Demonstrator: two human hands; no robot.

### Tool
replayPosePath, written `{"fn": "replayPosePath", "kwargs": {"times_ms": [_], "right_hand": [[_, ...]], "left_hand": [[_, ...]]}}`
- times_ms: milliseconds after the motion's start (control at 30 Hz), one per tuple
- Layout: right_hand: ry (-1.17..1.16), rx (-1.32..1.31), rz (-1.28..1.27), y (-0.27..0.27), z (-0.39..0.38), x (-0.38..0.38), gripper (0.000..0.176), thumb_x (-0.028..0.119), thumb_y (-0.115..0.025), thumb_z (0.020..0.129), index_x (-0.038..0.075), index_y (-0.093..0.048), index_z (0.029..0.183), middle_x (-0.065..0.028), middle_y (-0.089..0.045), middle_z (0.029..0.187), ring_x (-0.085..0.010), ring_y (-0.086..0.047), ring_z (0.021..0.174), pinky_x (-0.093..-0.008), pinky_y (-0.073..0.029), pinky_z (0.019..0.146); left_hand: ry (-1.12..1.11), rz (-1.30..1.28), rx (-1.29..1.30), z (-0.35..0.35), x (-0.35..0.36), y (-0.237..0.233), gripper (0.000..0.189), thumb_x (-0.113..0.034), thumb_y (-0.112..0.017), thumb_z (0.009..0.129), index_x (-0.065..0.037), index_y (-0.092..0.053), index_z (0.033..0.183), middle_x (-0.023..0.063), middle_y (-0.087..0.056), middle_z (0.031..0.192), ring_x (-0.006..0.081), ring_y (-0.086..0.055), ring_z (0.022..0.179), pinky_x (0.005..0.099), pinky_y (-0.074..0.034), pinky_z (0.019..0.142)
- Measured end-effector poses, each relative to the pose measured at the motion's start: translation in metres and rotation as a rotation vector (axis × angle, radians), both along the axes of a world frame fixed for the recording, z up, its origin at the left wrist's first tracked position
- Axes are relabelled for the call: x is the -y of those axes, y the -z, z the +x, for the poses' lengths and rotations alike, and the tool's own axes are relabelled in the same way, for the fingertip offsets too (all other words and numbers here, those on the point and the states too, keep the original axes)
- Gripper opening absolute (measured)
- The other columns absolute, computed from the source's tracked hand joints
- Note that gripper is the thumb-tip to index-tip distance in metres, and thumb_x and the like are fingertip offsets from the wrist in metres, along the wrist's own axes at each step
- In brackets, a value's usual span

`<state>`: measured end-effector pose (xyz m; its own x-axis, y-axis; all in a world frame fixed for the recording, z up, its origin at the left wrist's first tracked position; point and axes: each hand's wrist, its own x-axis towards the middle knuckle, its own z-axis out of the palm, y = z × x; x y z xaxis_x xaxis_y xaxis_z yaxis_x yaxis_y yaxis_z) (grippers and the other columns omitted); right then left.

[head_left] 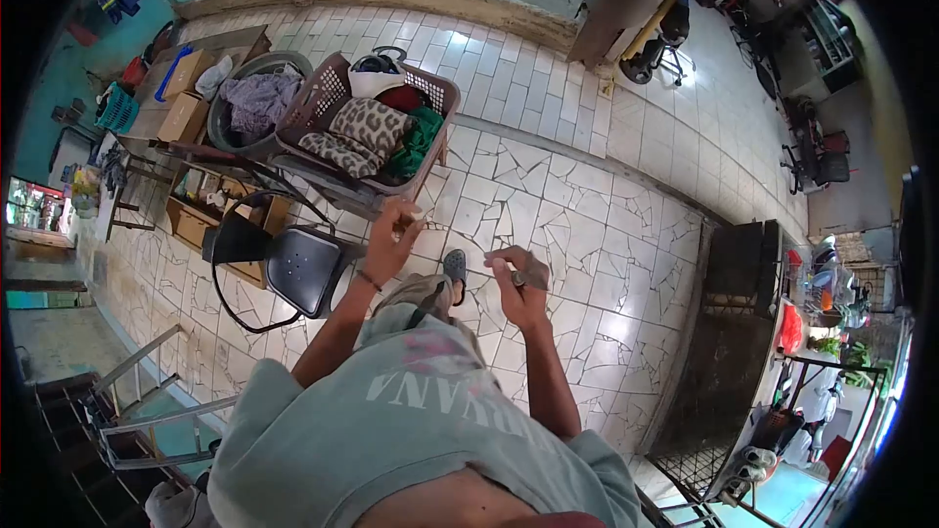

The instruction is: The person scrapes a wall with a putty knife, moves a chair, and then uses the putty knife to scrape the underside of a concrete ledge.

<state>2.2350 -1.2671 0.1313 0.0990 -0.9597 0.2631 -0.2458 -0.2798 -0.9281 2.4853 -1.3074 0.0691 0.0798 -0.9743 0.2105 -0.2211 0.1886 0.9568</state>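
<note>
Shirt (421, 411) nearest; left hand (391, 238) curled near the basket (325, 98), right hand (520, 291) seemingly half-curled; grasp, cannot tell.

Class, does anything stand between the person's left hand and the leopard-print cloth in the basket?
Yes: the near side of the basket stands between the left hand and the leopard-print cloth. Nothing else visible is in the way.

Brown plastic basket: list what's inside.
The basket shows leopard-print cloth, green cloth, a dark red item and a white item on top; whatever lies beneath is covered.
</note>
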Motion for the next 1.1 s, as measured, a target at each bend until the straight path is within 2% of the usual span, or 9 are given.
{"fn": "replayPosePath", "kwargs": {"times_ms": [300,567,667,733,767,833,933,1000,1100], "right_hand": [[-0.031,-0.035,0.283,0.016,0.102,-0.078,0.023,0.004,-0.059,0.092,-0.001,-0.071,0.111,-0.0119,-0.076,0.083,-0.0208,-0.07,0.065,-0.033,-0.053,0.065],[-0.225,-0.078,0.157,0.032,0.195,-0.053,0.028,-0.006,-0.055,0.082,0.001,-0.073,0.101,-0.0083,-0.074,0.088,-0.0086,-0.056,0.068,-0.0307,-0.045,0.056],[-0.322,-0.051,0.148,0.058,0.252,-0.02,0.029,0.005,-0.061,0.081,0.007,-0.072,0.107,-0.0172,-0.073,0.088,-0.0325,-0.067,0.07,-0.0415,-0.052,0.065],[-0.427,-0.11,0.163,0.1,0.299,0.009,0.03,0.008,-0.065,0.078,0.009,-0.073,0.107,-0.022,-0.064,0.067,-0.0345,-0.059,0.055,-0.0453,-0.049,0.062],[-0.439,-0.27,0.169,0.096,0.322,0.022,0.036,0.005,-0.062,0.08,0.006,-0.07,0.115,-0.0214,-0.07,0.099,-0.0287,-0.066,0.069,-0.0414,-0.05,0.06],[-0.56,-0.402,0.343,0.117,0.379,0.052,0.038,0.009,-0.061,0.081,0.005,-0.068,0.118,-0.0234,-0.07,0.096,-0.0323,-0.068,0.081,-0.0473,-0.052,0.07],[-0.614,-0.494,0.277,0.15,0.471,0.099,0.042,0.011,-0.059,0.082,0.004,-0.065,0.123,-0.0246,-0.068,0.102,-0.0383,-0.067,0.102,-0.0537,-0.052,0.086],[-0.675,-0.587,0.263,0.169,0.534,0.116,0.047,0.01,-0.059,0.083,0.004,-0.062,0.13,-0.0251,-0.066,0.117,-0.0413,-0.063,0.115,-0.0547,-0.051,0.097],[-0.622,-0.632,0.186,0.295,0.613,0.14,0.056,0.01,-0.06,0.084,0.007,-0.056,0.14,-0.0257,-0.053,0.141,-0.0444,-0.052,0.131,-0.0541,-0.048,0.105]], "left_hand": [[0.067,0.504,-0.072,0.119,-0.1,0.024,0.039,-0.03,-0.061,0.105,-0.002,-0.062,0.079,-0.0035,-0.052,0.068,0.004,-0.041,0.067,0.0283,-0.034,0.057],[-0.284,0.162,-0.074,0.196,-0.114,0.069,0.041,-0.032,-0.07,0.099,-0.003,-0.059,0.073,-0.0036,-0.053,0.069,0.0067,-0.045,0.069,0.0284,-0.036,0.059],[-0.463,0.441,-0.037,0.27,-0.137,0.104,0.049,-0.034,-0.072,0.098,-0.005,-0.056,0.062,-0.0065,-0.049,0.06,0.0069,-0.041,0.062,0.0318,-0.034,0.054],[-0.673,0.503,-0.499,0.334,-0.155,0.173,0.038,-0.034,-0.07,0.1,-0.01,-0.066,0.071,-0.0062,-0.056,0.07,0.0061,-0.045,0.065,0.0268,-0.036,0.056],[-0.761,0.451,-0.455,0.366,-0.168,0.207,0.032,-0.031,-0.069,0.101,-0.006,-0.071,0.081,-0.0048,-0.06,0.076,0.0083,-0.049,0.07,0.0277,-0.041,0.061],[-0.808,0.421,-0.499,0.408,-0.189,0.21,0.044,-0.025,-0.074,0.096,0.006,-0.058,0.123,0.0135,-0.067,0.116,0.0225,-0.062,0.1,0.0379,-0.053,0.09],[-0.963,0.97,0.113,0.507,-0.236,0.306,0.085,-0.038,-0.086,0.082,0.009,-0.046,0.141,0.0289,-0.06,0.136,0.0386,-0.062,0.121,0.0458,-0.052,0.103],[-1.103,1.325,0.396,0.533,-0.25,0.33,0.102,-0.051,-0.089,0.071,0.007,-0.047,0.143,0.0298,-0.057,0.14,0.0427,-0.059,0.126,0.047,-0.051,0.107],[-0.974,1.463,-0.169,0.557,-0.247,0.333,0.101,-0.061,-0.075,0.082,-0.002,-0.036,0.154,0.022,-0.052,0.149,0.0405,-0.055,0.131,0.049,-0.047,0.109]]}}
